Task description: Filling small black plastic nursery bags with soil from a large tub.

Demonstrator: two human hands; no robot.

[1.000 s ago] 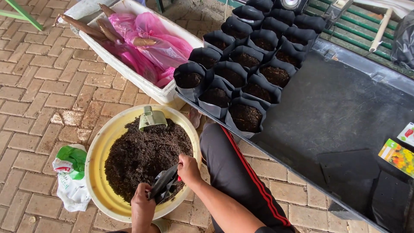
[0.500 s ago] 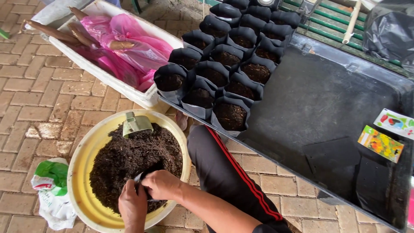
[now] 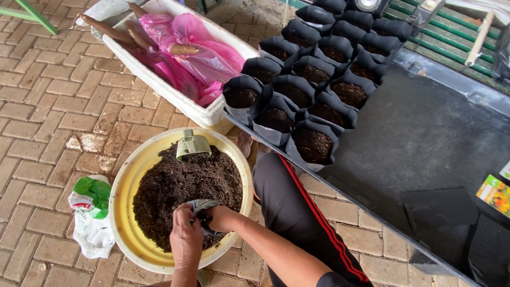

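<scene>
Soil [image 3: 180,186] fills the middle of a round yellow basin [image 3: 123,186] that sits on the brick floor [image 3: 58,111], and both hands work at its near edge. Left hand [image 3: 186,238] lies knuckles-up over the dark heap, its grip pinching the rim of a small black grow bag [image 3: 204,208]. Right hand [image 3: 222,218] meets it from the other side, fingers curled onto the same bag, so the bag is stretched between the two just above the soil and inside the basin's near rim.

At the far side of the heap a pale green scoop [image 3: 192,144] stands dug into the soil, close under the basin's far rim. Bare yellow wall shows on the left of the heap, giving open room there; on the right the soil comes nearly to the rim, and the person's knee in black trousers [image 3: 289,207] with a red stripe is just beside it.

Left of the basin a crumpled white and green plastic bag [image 3: 91,212] touches its outer wall. Beyond the far rim a white crate [image 3: 175,95] holding pink plastic [image 3: 196,58] and wooden handles sits nearly against the basin. Right of the crate, filled black grow bags [image 3: 313,143] stand packed in rows at the edge of a dark tray [image 3: 425,133], whose near edge runs diagonally past the knee; most of the tray's surface to the right lies bare.
</scene>
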